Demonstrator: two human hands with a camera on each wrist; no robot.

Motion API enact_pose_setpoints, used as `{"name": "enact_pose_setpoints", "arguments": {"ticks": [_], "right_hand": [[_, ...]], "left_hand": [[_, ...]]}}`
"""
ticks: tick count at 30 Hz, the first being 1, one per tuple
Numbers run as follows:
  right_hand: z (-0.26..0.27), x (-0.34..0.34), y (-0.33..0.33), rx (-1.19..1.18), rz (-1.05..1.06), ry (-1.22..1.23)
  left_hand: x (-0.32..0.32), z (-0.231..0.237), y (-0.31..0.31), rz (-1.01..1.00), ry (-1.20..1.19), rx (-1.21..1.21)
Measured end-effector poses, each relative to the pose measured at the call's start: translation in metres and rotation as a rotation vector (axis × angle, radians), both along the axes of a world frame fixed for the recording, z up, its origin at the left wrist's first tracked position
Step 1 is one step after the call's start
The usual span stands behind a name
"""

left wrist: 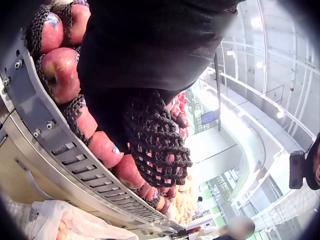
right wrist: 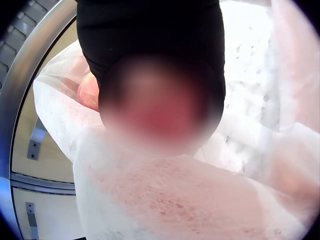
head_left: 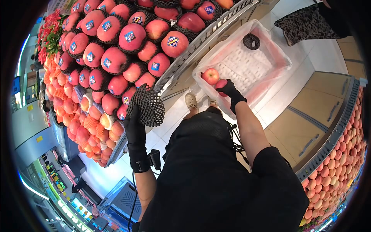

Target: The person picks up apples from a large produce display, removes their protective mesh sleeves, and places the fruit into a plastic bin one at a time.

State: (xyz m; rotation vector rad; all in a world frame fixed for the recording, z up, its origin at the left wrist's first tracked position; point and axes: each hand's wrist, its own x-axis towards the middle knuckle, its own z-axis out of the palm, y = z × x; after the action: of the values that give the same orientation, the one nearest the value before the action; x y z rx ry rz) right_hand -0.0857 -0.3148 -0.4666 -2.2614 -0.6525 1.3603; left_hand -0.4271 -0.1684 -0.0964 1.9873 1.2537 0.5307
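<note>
My black-gloved left hand (head_left: 135,131) holds an empty-looking black foam net (head_left: 148,106) beside the front edge of the apple display. In the left wrist view the net (left wrist: 157,142) hangs from the gloved hand (left wrist: 145,50), its mesh spread out. Over the near-left corner of the lined crate (head_left: 266,87), my gloved right hand (head_left: 230,92) grips a red apple (head_left: 221,84). Another apple (head_left: 210,76) lies in the crate touching or close beside it. The right wrist view shows the gloved hand (right wrist: 155,40) with a blurred red patch below it; its fingers are not clear there.
Stacked apples (head_left: 131,36), many in black nets with stickers, fill the display at upper left behind a slatted rail (head_left: 208,34). A loose black net (head_left: 251,41) lies in the crate's far end. Cabinets (head_left: 320,96) and another fruit display (head_left: 332,170) stand at right.
</note>
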Motion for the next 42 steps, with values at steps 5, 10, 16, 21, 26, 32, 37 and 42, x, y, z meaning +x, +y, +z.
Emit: {"name": "enact_pose_setpoints", "arguments": {"ticks": [5,10,16,21,26,32,37,42], "right_hand": [[-0.054,0.006,-0.011,0.119,-0.254,0.137],[-0.058,0.015,-0.014,0.019,-0.252,0.198],[-0.024,0.006,-0.015,0.009,-0.150,0.163],[0.017,-0.011,0.002,-0.132,-0.076,-0.064],[0.017,-0.011,0.006,-0.081,-0.033,-0.095],[0.014,-0.003,0.011,-0.028,-0.017,0.008],[0.013,0.003,0.012,-0.024,0.004,0.005],[-0.031,0.014,0.005,0.042,-0.175,-0.065]], "left_hand": [[0.003,0.001,0.000,-0.097,0.218,0.226],[0.009,-0.001,0.001,-0.036,0.101,0.099],[0.020,0.005,-0.005,0.082,-0.142,-0.086],[0.010,-0.001,-0.008,-0.028,0.054,0.059],[0.011,-0.002,-0.009,0.083,-0.071,-0.051],[0.017,0.001,-0.009,0.127,-0.113,-0.152],[0.011,-0.004,-0.005,-0.114,0.247,0.243],[0.018,-0.001,-0.003,-0.087,0.186,0.184]]}}
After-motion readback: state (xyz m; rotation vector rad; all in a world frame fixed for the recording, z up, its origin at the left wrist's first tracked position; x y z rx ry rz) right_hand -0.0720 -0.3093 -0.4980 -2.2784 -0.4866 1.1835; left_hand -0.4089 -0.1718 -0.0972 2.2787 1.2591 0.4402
